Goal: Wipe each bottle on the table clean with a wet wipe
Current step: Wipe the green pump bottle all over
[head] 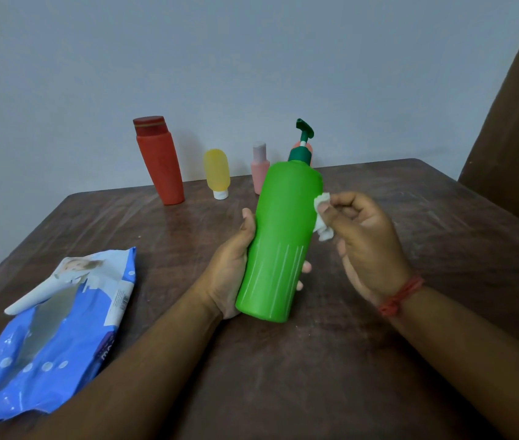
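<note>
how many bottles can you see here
At least 4: the green pump bottle held in the left hand; the red bottle, yellow tube bottle and pink bottle standing at the table's far edge. Something orange behind the pump may be a fifth.

Smooth matt plastic green bottle (279,242), crumpled soft white wipe (322,217), scuffed dark wood table (378,360), glossy blue plastic wipe pack (61,338).

The blue wipes pack (58,338) shows only blurred, unreadable lettering.

A room in a home; a worn brown wooden surface (378,360) by a plain wall (252,58); a brown curtain (518,128).
</note>
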The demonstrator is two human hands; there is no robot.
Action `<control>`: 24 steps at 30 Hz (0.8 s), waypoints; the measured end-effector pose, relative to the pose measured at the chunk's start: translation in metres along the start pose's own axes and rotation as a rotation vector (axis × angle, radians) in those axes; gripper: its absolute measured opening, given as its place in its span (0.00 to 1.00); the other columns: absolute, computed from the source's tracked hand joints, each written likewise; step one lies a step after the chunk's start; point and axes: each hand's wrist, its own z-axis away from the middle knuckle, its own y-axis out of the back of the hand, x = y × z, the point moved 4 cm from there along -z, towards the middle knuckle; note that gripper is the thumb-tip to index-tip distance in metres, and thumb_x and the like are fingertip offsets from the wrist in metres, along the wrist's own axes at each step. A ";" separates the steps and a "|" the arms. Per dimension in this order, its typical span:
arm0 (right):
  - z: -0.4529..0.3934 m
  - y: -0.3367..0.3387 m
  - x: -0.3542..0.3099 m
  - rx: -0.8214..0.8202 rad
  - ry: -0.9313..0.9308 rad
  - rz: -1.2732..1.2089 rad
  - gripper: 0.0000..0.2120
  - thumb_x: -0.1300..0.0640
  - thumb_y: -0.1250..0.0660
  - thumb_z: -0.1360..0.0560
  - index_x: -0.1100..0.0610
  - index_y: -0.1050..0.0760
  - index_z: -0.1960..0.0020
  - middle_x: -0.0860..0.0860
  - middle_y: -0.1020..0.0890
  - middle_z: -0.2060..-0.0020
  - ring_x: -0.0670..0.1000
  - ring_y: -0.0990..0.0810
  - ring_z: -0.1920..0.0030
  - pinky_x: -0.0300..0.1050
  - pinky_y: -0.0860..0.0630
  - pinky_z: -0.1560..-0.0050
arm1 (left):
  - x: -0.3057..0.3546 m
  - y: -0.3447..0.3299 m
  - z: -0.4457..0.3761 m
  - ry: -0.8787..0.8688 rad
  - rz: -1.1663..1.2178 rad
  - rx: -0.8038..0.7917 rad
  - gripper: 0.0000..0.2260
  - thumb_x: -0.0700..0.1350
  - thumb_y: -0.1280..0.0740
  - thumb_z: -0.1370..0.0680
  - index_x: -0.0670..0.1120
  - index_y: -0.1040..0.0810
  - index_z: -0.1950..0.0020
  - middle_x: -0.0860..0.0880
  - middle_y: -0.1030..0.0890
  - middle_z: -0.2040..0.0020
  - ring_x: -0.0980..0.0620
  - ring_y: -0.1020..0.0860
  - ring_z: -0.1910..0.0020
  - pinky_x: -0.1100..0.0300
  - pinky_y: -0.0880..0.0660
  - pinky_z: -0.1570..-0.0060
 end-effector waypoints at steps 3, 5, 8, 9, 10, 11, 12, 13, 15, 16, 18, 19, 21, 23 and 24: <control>0.000 -0.001 0.002 -0.050 -0.062 -0.050 0.07 0.68 0.35 0.22 0.59 0.23 0.55 0.51 0.16 0.64 0.47 0.18 0.62 0.39 0.21 0.59 | 0.000 0.000 0.000 0.014 0.019 0.001 0.33 0.66 0.50 0.22 0.45 0.14 0.44 0.39 0.16 0.48 0.41 0.16 0.57 0.47 0.18 0.61; -0.010 0.003 -0.008 0.039 0.014 -0.091 0.07 0.69 0.34 0.22 0.58 0.23 0.54 0.49 0.15 0.62 0.46 0.18 0.60 0.39 0.21 0.57 | -0.002 -0.002 0.000 0.033 0.003 -0.017 0.33 0.66 0.49 0.23 0.45 0.15 0.44 0.38 0.17 0.49 0.40 0.16 0.57 0.47 0.18 0.60; -0.011 0.007 -0.010 0.025 0.072 -0.037 0.07 0.67 0.32 0.24 0.55 0.22 0.54 0.48 0.14 0.60 0.45 0.18 0.59 0.37 0.22 0.59 | -0.003 -0.002 0.001 0.056 -0.012 -0.028 0.33 0.66 0.49 0.22 0.44 0.16 0.42 0.38 0.17 0.49 0.40 0.16 0.57 0.47 0.18 0.60; -0.006 0.006 -0.005 -0.020 0.052 0.003 0.06 0.65 0.31 0.26 0.54 0.22 0.55 0.48 0.14 0.61 0.45 0.18 0.60 0.37 0.22 0.60 | -0.002 -0.001 0.001 0.057 -0.008 -0.021 0.33 0.67 0.49 0.23 0.42 0.18 0.40 0.38 0.17 0.50 0.40 0.16 0.58 0.47 0.18 0.61; 0.000 0.004 0.000 -0.072 0.024 0.044 0.05 0.63 0.29 0.28 0.53 0.21 0.58 0.49 0.15 0.62 0.45 0.18 0.61 0.37 0.22 0.61 | -0.001 0.000 0.001 0.054 -0.004 -0.011 0.34 0.67 0.49 0.22 0.41 0.20 0.39 0.38 0.17 0.50 0.41 0.16 0.58 0.48 0.18 0.62; 0.004 0.002 0.004 -0.109 0.014 0.096 0.05 0.62 0.28 0.29 0.52 0.20 0.59 0.49 0.15 0.63 0.46 0.18 0.62 0.38 0.21 0.60 | 0.000 0.002 0.001 0.049 -0.004 -0.001 0.35 0.67 0.50 0.22 0.40 0.21 0.37 0.38 0.16 0.51 0.41 0.16 0.58 0.48 0.18 0.62; 0.004 0.001 0.005 -0.118 0.034 0.138 0.06 0.63 0.28 0.28 0.53 0.20 0.59 0.49 0.15 0.63 0.46 0.18 0.62 0.39 0.21 0.59 | 0.001 0.002 0.001 0.043 -0.007 0.006 0.35 0.67 0.50 0.22 0.40 0.22 0.36 0.38 0.16 0.51 0.41 0.16 0.58 0.49 0.18 0.62; 0.000 0.003 0.004 -0.084 0.077 0.173 0.07 0.66 0.28 0.27 0.54 0.21 0.58 0.48 0.15 0.63 0.45 0.18 0.61 0.39 0.21 0.58 | 0.001 0.001 0.001 0.043 -0.013 0.010 0.35 0.67 0.50 0.22 0.39 0.23 0.36 0.38 0.16 0.51 0.41 0.16 0.58 0.49 0.18 0.62; -0.009 0.008 -0.007 0.018 0.209 0.284 0.08 0.68 0.29 0.25 0.56 0.22 0.54 0.45 0.14 0.60 0.42 0.17 0.57 0.38 0.21 0.55 | 0.000 -0.001 0.001 0.058 -0.026 0.011 0.35 0.67 0.50 0.22 0.40 0.23 0.35 0.38 0.17 0.50 0.41 0.16 0.57 0.48 0.18 0.61; -0.011 0.010 -0.012 0.037 0.322 0.424 0.07 0.67 0.29 0.24 0.56 0.21 0.52 0.46 0.14 0.57 0.44 0.16 0.53 0.40 0.21 0.51 | -0.001 -0.001 0.001 0.066 -0.030 0.012 0.34 0.67 0.50 0.21 0.41 0.22 0.35 0.38 0.16 0.50 0.41 0.16 0.57 0.47 0.18 0.60; -0.002 0.006 -0.019 -0.035 0.631 0.811 0.05 0.65 0.29 0.23 0.59 0.18 0.49 0.50 0.16 0.49 0.49 0.18 0.46 0.44 0.23 0.43 | -0.002 -0.001 0.001 0.071 -0.020 0.019 0.34 0.67 0.50 0.21 0.42 0.23 0.35 0.38 0.16 0.49 0.41 0.16 0.57 0.47 0.17 0.60; 0.006 0.002 -0.018 -0.110 0.786 0.953 0.06 0.65 0.30 0.24 0.60 0.18 0.48 0.52 0.16 0.48 0.50 0.19 0.45 0.44 0.25 0.40 | -0.001 0.000 0.001 0.068 -0.012 0.021 0.34 0.67 0.51 0.21 0.42 0.23 0.34 0.38 0.16 0.49 0.41 0.16 0.57 0.47 0.18 0.60; 0.012 -0.006 -0.014 -0.275 0.933 1.092 0.07 0.65 0.31 0.23 0.61 0.17 0.47 0.52 0.16 0.45 0.53 0.20 0.44 0.43 0.29 0.37 | 0.000 0.001 0.001 0.059 0.004 0.025 0.34 0.67 0.51 0.21 0.43 0.24 0.32 0.39 0.17 0.47 0.40 0.17 0.57 0.47 0.18 0.59; 0.005 -0.008 -0.013 -0.290 0.941 1.166 0.10 0.65 0.33 0.22 0.60 0.17 0.43 0.52 0.17 0.42 0.56 0.20 0.43 0.42 0.32 0.34 | 0.001 0.001 0.001 0.052 0.007 0.034 0.34 0.67 0.51 0.20 0.43 0.24 0.32 0.39 0.17 0.46 0.40 0.17 0.56 0.47 0.18 0.60; 0.001 -0.008 -0.014 -0.263 0.910 1.172 0.11 0.64 0.33 0.21 0.59 0.18 0.41 0.52 0.17 0.41 0.57 0.20 0.42 0.41 0.33 0.34 | 0.001 0.002 0.000 0.047 0.005 0.041 0.34 0.67 0.51 0.20 0.43 0.24 0.32 0.39 0.17 0.47 0.40 0.17 0.57 0.47 0.18 0.60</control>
